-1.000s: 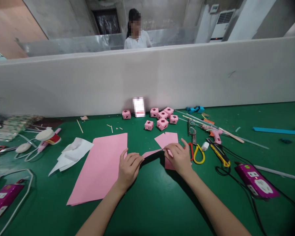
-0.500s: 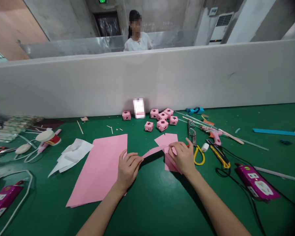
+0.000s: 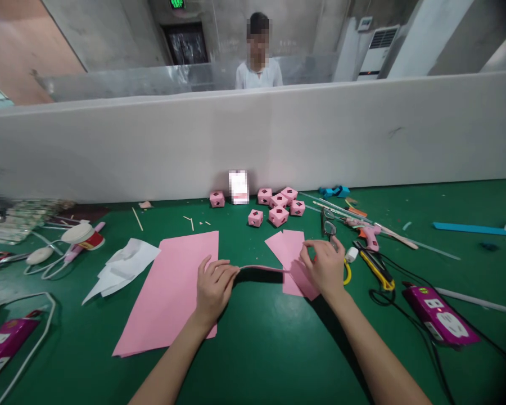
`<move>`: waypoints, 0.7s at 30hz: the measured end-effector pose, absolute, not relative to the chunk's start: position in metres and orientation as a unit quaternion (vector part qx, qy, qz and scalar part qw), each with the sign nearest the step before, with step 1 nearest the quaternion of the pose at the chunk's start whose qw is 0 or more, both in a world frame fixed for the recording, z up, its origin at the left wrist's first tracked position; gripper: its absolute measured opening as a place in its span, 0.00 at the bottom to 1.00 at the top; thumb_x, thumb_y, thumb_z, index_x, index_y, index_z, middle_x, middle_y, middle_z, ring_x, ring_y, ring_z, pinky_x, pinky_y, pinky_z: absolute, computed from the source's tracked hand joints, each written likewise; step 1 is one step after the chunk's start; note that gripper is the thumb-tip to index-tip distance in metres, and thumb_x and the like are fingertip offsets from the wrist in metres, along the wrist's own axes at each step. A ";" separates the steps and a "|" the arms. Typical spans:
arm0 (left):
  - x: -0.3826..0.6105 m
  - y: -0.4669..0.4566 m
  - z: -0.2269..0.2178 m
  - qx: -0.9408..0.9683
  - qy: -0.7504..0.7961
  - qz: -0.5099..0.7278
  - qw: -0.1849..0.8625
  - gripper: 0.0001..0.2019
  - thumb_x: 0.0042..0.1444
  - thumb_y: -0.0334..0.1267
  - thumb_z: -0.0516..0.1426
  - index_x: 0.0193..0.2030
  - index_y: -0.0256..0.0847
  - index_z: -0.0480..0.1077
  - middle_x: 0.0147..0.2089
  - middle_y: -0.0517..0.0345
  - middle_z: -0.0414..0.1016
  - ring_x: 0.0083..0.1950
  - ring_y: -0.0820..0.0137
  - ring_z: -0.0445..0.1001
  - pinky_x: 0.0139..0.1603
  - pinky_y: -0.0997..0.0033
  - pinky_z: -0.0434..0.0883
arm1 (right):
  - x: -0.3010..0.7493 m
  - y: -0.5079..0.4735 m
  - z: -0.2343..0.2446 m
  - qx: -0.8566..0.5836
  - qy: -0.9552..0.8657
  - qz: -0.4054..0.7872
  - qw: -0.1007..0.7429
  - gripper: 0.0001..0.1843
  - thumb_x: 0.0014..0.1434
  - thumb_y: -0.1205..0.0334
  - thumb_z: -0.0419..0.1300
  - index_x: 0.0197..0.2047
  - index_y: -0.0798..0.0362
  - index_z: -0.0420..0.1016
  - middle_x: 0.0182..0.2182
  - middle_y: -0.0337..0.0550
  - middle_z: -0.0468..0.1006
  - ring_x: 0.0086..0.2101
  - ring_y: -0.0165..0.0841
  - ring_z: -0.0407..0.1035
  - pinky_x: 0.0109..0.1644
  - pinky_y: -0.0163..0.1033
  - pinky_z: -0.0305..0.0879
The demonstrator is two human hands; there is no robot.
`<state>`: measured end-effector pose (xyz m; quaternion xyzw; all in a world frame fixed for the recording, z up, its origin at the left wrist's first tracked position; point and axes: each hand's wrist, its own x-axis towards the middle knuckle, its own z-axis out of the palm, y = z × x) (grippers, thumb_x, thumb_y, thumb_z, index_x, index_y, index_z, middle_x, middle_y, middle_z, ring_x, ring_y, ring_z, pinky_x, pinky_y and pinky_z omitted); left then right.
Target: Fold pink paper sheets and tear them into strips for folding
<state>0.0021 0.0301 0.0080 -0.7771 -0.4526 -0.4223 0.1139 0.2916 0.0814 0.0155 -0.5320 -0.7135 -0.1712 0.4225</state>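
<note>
My left hand [image 3: 213, 286] pinches the left end of a narrow pink paper piece [image 3: 261, 268] that lies almost edge-on above the green table [image 3: 261, 349]. My right hand [image 3: 326, 264] has its fingers curled by the small pink paper squares [image 3: 290, 247] and the yellow-handled scissors [image 3: 346, 271]; it is off the strip's right end, and whether it holds anything is hidden. A large pink sheet [image 3: 172, 289] lies under and left of my left hand.
Several pink paper cubes [image 3: 278, 205] sit by the white partition [image 3: 253, 135]. Right: pink glue gun [image 3: 365, 228], utility knife [image 3: 375, 261], purple power strip [image 3: 441, 315], cables. Left: white paper scraps [image 3: 122, 264], tape roll [image 3: 82, 233], another power strip [image 3: 2, 346]. A person stands beyond the partition.
My right hand let go of the strip's right end and slid right toward the scissors. The strip dropped flatter. The person behind the partition stepped to the right.
</note>
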 end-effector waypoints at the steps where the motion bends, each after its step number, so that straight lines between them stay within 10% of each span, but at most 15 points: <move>1: 0.002 0.030 0.008 -0.777 -0.452 -0.421 0.119 0.06 0.61 0.28 0.60 0.41 0.43 0.73 0.37 0.60 0.82 0.45 0.63 0.77 0.62 0.47 0.61 | 0.289 0.080 0.016 -0.529 -0.714 -0.163 0.429 0.01 0.62 0.66 0.59 0.38 0.51 0.72 0.34 0.39 0.82 0.36 0.36 0.76 0.63 0.55 0.54; 8: 0.012 0.026 0.006 -0.807 -0.410 -0.412 0.106 0.08 0.62 0.28 0.59 0.45 0.44 0.73 0.40 0.61 0.83 0.48 0.63 0.78 0.63 0.46 0.61 | 0.234 0.046 0.017 -0.393 -0.818 -0.100 0.407 0.18 0.64 0.63 0.60 0.56 0.54 0.68 0.50 0.48 0.80 0.54 0.42 0.70 0.66 0.56 0.54; 21: 0.025 0.017 0.010 -0.819 -0.400 -0.367 0.186 0.13 0.60 0.25 0.58 0.50 0.40 0.74 0.46 0.54 0.82 0.57 0.53 0.74 0.63 0.41 0.60 | 0.222 0.040 -0.004 -0.345 -0.849 -0.088 0.390 0.06 0.65 0.70 0.59 0.44 0.52 0.75 0.35 0.39 0.83 0.46 0.37 0.74 0.69 0.60 0.47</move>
